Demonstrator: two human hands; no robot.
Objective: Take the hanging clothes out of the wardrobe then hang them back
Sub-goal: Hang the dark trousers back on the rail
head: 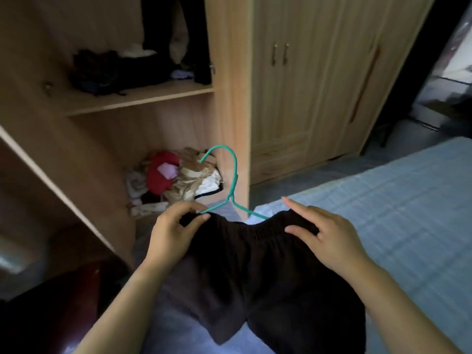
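A pair of black shorts (250, 264) hangs from a green wire hanger (233, 180), held over the corner of the bed. My left hand (171, 233) pinches the left end of the elastic waistband where the hanger arm enters it. My right hand (327, 238) grips the right end of the waistband, thumb on the front and index finger pointing out. The hanger's hook stands up in front of the open wooden wardrobe (229, 72). Dark garments (176, 29) hang inside the wardrobe at the top.
A pile of dark clothes (107, 72) lies on the wardrobe shelf. Red, beige and white clothes (176, 177) are heaped in the bottom compartment. A bed with a light blue cover (398, 208) fills the right. Closed wardrobe doors (293, 85) stand behind.
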